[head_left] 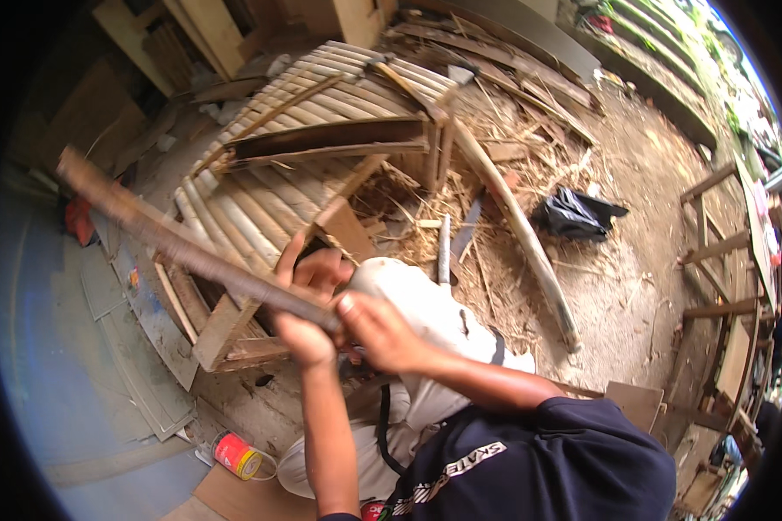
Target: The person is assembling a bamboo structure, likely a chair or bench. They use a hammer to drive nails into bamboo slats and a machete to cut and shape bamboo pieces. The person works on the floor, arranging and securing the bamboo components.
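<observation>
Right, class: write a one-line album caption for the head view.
Both hands grip a long wooden stick above a slatted bamboo frame.

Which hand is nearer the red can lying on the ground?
Left. The left hand grips the long wooden stick above and right of the red can; the right hand grips it farther right.

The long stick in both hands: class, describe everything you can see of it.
The stick is a long, narrow, brownish strip, seemingly wood or split bamboo, rough and weathered. It slants from the upper left down to the hands, its far end blurred. The left hand and right hand both close around its lower end. It passes above a slatted bamboo frame; whether it touches the frame cannot be told.
</observation>
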A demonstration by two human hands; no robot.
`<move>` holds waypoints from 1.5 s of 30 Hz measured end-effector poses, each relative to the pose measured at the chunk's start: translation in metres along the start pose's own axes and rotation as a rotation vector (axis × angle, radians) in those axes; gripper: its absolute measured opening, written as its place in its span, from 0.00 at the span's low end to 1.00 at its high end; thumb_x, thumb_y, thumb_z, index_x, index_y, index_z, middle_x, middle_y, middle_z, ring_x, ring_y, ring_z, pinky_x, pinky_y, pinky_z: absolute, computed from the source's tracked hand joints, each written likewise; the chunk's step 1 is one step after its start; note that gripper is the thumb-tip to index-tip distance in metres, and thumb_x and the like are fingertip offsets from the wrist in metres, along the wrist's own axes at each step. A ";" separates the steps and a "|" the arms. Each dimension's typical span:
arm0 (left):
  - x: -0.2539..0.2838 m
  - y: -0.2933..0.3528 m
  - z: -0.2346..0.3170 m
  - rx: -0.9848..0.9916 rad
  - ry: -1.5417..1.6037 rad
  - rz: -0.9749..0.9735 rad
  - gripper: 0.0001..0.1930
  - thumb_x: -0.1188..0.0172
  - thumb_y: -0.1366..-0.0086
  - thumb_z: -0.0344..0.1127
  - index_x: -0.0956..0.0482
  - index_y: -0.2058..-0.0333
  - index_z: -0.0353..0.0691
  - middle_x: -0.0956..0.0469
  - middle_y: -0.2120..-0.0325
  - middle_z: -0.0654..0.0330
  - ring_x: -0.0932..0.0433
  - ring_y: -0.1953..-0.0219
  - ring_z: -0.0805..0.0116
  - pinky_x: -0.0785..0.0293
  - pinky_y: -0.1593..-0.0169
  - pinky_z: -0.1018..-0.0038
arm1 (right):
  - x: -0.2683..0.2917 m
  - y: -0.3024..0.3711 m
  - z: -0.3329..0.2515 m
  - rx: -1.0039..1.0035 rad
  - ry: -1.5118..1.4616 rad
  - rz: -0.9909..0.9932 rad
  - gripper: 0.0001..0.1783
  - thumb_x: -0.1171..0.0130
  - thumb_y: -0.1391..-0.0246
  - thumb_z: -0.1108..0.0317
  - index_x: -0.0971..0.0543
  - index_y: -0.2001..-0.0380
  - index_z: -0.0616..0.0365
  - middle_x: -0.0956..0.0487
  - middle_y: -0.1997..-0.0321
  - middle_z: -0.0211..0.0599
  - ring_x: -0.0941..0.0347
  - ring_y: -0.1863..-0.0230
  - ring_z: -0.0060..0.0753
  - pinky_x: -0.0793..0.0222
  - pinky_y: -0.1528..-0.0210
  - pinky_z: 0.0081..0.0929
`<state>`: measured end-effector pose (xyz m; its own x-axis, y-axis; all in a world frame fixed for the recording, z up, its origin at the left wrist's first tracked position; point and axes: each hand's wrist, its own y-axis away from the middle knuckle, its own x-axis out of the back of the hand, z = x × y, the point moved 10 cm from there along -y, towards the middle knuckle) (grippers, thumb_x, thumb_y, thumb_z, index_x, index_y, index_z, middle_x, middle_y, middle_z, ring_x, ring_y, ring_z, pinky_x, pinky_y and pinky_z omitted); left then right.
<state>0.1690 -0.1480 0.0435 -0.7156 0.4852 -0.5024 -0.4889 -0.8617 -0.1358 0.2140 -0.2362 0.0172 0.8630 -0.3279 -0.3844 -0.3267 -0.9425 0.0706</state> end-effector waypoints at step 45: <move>0.114 -0.023 0.087 0.620 -0.108 -0.082 0.20 0.55 0.24 0.45 0.31 0.56 0.28 0.32 0.84 0.63 0.29 0.82 0.75 0.27 0.76 0.75 | 0.031 -0.095 -0.054 0.202 0.555 0.192 0.21 0.40 0.38 0.64 0.37 0.51 0.64 0.23 0.65 0.40 0.23 0.70 0.28 0.24 0.69 0.25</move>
<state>0.0554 -0.0601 0.0632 -0.6939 0.5863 -0.4182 -0.7194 -0.5906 0.3657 0.2921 -0.1602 0.0480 0.8358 -0.5260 0.1576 -0.5154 -0.8505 -0.1050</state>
